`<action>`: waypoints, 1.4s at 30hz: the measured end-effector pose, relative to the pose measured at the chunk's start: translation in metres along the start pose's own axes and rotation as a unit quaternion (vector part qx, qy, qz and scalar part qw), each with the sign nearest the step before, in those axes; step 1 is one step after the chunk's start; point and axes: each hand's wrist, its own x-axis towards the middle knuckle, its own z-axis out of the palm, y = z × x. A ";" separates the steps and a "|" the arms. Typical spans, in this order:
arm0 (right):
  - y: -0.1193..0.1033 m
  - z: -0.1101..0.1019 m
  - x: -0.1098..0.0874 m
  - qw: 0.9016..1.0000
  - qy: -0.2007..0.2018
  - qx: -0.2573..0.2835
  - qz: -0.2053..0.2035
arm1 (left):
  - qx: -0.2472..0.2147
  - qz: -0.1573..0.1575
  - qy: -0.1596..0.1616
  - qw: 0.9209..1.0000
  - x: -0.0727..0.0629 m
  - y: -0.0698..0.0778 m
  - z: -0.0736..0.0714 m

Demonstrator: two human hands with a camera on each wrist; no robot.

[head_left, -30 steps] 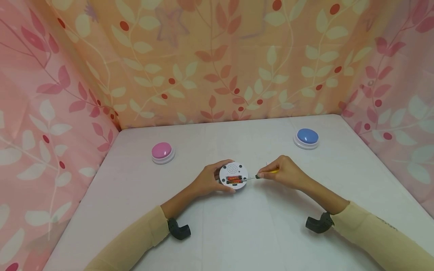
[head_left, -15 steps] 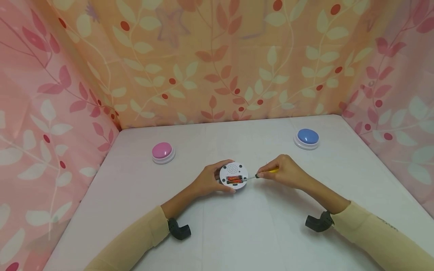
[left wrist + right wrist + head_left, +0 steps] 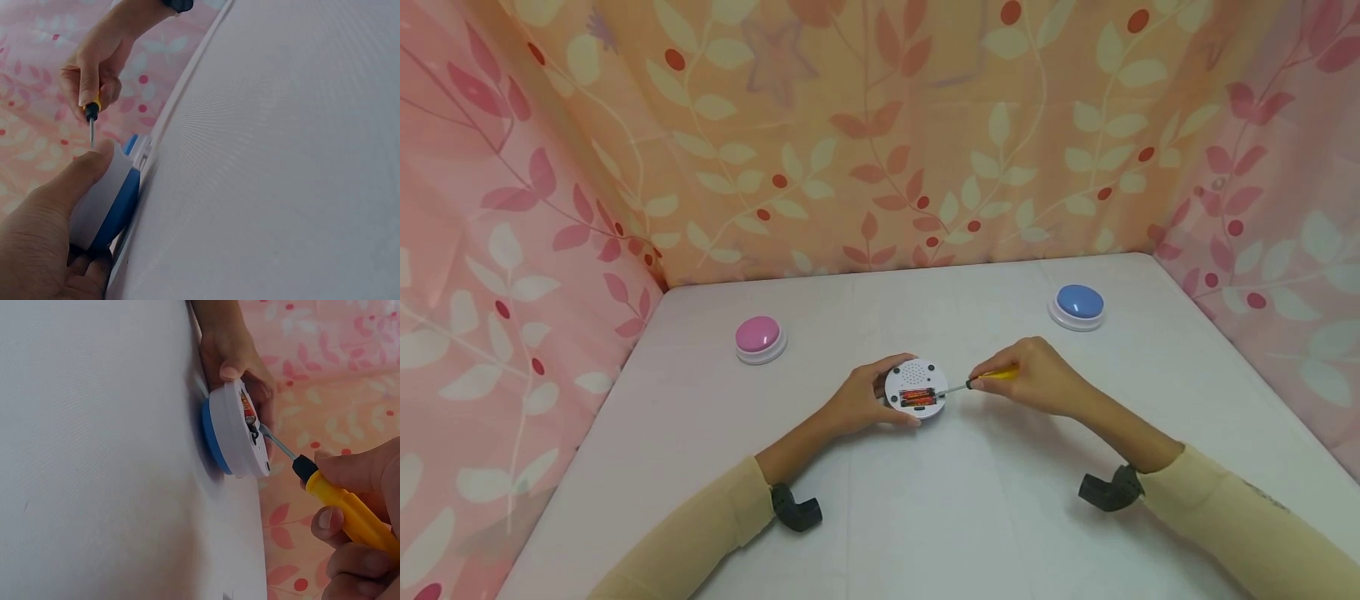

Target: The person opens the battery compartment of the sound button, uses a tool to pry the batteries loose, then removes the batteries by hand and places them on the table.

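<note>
A round white button (image 3: 914,373) lies upside down at mid-table, its blue cap (image 3: 215,439) facing the table in the right wrist view. Red batteries (image 3: 917,397) show in the uncovered compartment on its underside. My left hand (image 3: 857,402) grips the button's left side, thumb on the near edge and fingers around the far one. My right hand (image 3: 1039,379) holds a screwdriver (image 3: 350,515) by its yellow handle, between thumb and curled fingers. The metal shaft (image 3: 279,442) slants down, its tip at the compartment's right end beside the batteries.
A pink-topped button (image 3: 758,335) stands at the back left of the white-covered table (image 3: 925,517). At the back right is a blue-topped button (image 3: 1078,304). Floral curtains (image 3: 880,133) close off the back and both sides.
My right hand has risen slightly, so the screwdriver slants more steeply, with its tip still at the compartment's right end. The left hand and the button have stayed in place.
</note>
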 end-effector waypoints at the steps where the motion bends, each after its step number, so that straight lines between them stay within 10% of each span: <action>1: 0.000 -0.001 -0.001 1.000 -0.001 -0.001 -0.001 | 0.002 0.000 0.001 1.000 0.000 0.000 0.000; 42: 0.085 -0.016 -0.029 0.998 0.011 -0.063 -0.014 | -0.007 0.015 -0.014 1.000 -0.001 0.001 -0.002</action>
